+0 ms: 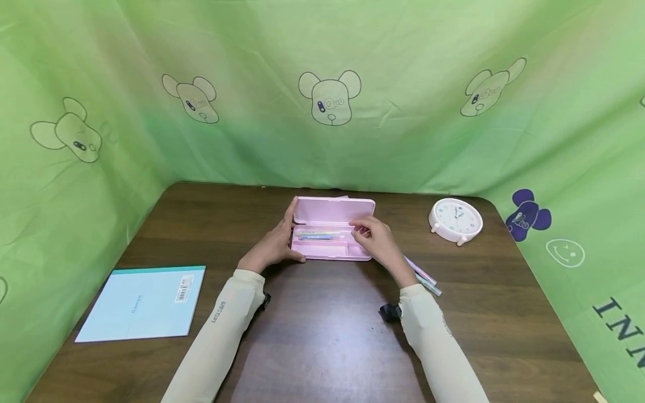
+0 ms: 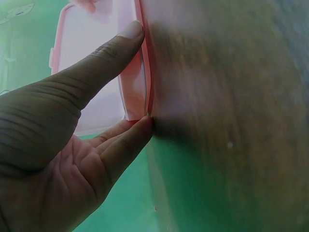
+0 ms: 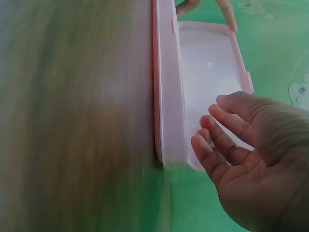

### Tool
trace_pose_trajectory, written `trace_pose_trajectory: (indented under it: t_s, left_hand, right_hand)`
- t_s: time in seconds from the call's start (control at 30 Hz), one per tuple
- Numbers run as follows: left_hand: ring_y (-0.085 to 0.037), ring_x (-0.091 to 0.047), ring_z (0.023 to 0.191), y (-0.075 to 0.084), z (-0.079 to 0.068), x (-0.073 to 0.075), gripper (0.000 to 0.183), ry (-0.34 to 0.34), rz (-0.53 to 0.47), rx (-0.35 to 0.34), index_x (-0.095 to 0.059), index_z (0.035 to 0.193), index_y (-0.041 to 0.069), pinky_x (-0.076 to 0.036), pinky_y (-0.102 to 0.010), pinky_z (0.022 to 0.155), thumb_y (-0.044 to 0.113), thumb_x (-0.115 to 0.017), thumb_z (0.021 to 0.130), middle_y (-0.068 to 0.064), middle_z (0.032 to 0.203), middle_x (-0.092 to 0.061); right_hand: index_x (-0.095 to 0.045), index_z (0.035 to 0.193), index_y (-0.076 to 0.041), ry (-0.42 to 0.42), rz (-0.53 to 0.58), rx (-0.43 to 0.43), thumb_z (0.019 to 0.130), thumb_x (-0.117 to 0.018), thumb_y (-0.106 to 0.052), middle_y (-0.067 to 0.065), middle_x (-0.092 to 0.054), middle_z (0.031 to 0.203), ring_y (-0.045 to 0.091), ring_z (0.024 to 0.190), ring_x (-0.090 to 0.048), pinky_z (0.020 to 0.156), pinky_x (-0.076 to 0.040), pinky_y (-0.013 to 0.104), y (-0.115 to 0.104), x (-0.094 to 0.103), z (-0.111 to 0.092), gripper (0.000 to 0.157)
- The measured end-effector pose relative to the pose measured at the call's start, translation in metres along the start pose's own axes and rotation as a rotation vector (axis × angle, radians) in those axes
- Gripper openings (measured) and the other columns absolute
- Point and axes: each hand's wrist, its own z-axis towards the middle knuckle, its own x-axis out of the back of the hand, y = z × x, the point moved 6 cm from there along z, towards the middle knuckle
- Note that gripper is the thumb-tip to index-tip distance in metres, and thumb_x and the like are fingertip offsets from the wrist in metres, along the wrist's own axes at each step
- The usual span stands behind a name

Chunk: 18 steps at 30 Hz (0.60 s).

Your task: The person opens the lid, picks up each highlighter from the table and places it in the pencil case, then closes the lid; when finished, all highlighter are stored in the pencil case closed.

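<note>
A pink pencil case (image 1: 332,252) lies on the table with its lid (image 1: 335,210) raised at the back. Several pens (image 1: 318,237) lie in its tray, toward the left. At the case's left end, my left hand (image 1: 274,246) grips it, thumb on the front edge and fingers at the side, as the left wrist view confirms. My right hand (image 1: 378,240) is over the tray's right part, fingers loosely bent. Between its thumb and fingers (image 3: 224,142) nothing shows in the right wrist view. Whether its fingertips touch the tray cannot be told.
Right of the case, several pens (image 1: 425,277) lie on the table, partly behind the right forearm. A round pink-white clock (image 1: 456,219) is at the back right. On the left lies a light-blue notebook (image 1: 146,305). Green printed cloth (image 1: 262,140) surrounds the brown table (image 1: 322,336).
</note>
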Motion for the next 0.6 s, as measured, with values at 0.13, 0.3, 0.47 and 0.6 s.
trace_pose_trajectory:
  t_s: [0.13,0.3,0.47,0.6]
  left_hand:
    - [-0.04,-0.05,0.146,0.0,0.001,0.0,0.152,-0.003,-0.004,0.005,0.023,0.171,0.026,-0.042,-0.061,0.116,0.011,-0.099,0.081,-0.03,0.163,-0.041]
    - [-0.041,-0.049,0.146,0.003,0.001,-0.001,0.151,-0.009,-0.01,-0.004,0.022,0.171,0.024,-0.042,-0.061,0.116,0.011,-0.099,0.081,-0.031,0.166,-0.037]
    - [-0.043,-0.049,0.146,0.003,0.001,-0.001,0.15,-0.008,-0.007,-0.008,0.022,0.171,0.024,-0.041,-0.062,0.116,0.011,-0.098,0.082,-0.031,0.167,-0.036]
    - [-0.045,-0.048,0.146,0.002,0.0,-0.001,0.152,-0.007,-0.002,0.001,0.025,0.17,0.028,-0.04,-0.064,0.117,0.012,-0.098,0.082,-0.031,0.169,-0.033]
  right_hand:
    - [-0.079,0.115,0.005,0.032,-0.039,-0.035,0.096,-0.075,0.001,0.015,-0.071,0.1,0.024,0.086,-0.067,0.078,-0.054,0.028,0.01,0.016,-0.01,0.02]
    - [-0.078,0.122,0.004,0.059,-0.072,-0.135,0.099,-0.076,-0.003,0.021,-0.07,0.115,0.03,0.088,-0.072,0.083,-0.057,0.038,0.027,0.042,-0.031,0.024]
    - [-0.075,0.127,0.005,0.07,-0.105,-0.197,0.1,-0.075,-0.004,0.025,-0.068,0.121,0.037,0.092,-0.073,0.085,-0.057,0.042,0.045,0.069,-0.053,0.029]
    - [-0.074,0.125,0.008,0.061,-0.106,-0.209,0.099,-0.075,-0.002,0.025,-0.07,0.115,0.035,0.095,-0.071,0.082,-0.055,0.028,0.057,0.087,-0.07,0.028]
